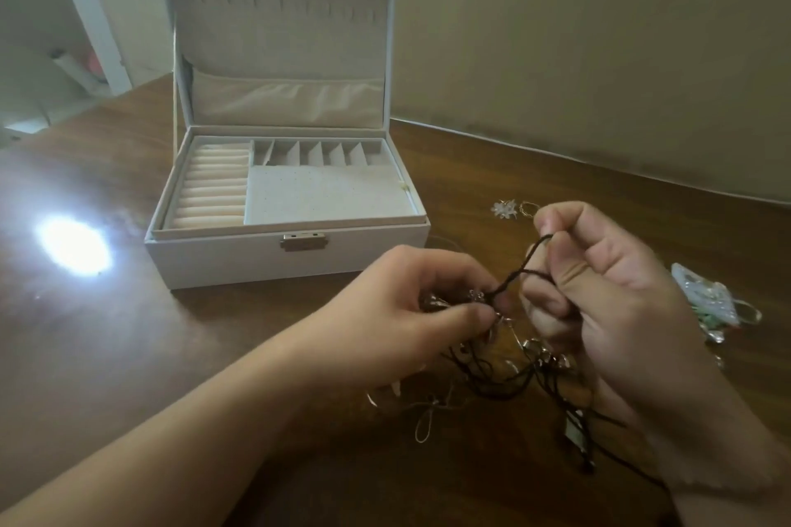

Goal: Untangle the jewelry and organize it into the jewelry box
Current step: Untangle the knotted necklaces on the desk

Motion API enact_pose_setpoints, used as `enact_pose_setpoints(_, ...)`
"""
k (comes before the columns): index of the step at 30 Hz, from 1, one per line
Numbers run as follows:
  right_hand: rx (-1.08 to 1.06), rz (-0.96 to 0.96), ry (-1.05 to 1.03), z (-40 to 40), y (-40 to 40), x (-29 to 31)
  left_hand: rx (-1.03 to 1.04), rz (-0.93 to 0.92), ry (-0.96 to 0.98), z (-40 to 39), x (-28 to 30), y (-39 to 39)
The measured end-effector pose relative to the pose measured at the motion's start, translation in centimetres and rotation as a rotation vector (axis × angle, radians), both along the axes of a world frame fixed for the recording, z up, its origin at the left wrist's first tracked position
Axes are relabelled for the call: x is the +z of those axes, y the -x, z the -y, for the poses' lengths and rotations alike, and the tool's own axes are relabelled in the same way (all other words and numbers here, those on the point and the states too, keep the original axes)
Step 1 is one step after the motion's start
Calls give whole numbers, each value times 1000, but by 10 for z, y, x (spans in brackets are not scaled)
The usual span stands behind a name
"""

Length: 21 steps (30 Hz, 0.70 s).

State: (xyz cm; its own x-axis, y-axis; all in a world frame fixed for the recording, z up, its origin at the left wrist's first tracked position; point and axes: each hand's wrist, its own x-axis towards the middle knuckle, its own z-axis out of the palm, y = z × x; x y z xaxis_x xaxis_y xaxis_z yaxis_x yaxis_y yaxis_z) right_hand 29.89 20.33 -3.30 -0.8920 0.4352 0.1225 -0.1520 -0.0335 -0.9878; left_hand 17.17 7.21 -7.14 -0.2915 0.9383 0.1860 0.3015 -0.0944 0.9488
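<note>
Standing open at left on the wooden table (107, 334), white jewelry box (239, 261); pinching the metal charms of the tangled jewelry (505, 364) just right of it, left hand (411, 304); pinching a dark cord (520, 270) running up-right between both, curled right hand (608, 295).

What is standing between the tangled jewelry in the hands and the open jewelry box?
Nothing visible. The jewelry box stands open, lid up, just behind the left hand. Only bare table lies between. The real obstacle is the tangle of dark cord, which both hands hold, the right hand pinching a loop.
</note>
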Motion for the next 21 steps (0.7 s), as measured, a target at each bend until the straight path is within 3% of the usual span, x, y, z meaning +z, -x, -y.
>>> enact_pose_setpoints(7, -106, -15, -296, -12, -12, -4, -137, 396, -42, 1, 2, 6)
enact_pose_setpoints(14, -145, 10, -822, -10, -26, -8, -197, 542, -112, 2, -1, 13)
enact_pose_setpoints(17, -134, 30, -872, -7, -27, -6, -198, 509, -121, 3, -1, 13)
enact_pose_setpoints(21, -133, -19, -740, -5, -26, -9, -183, 462, -132, 3, 0, 13)
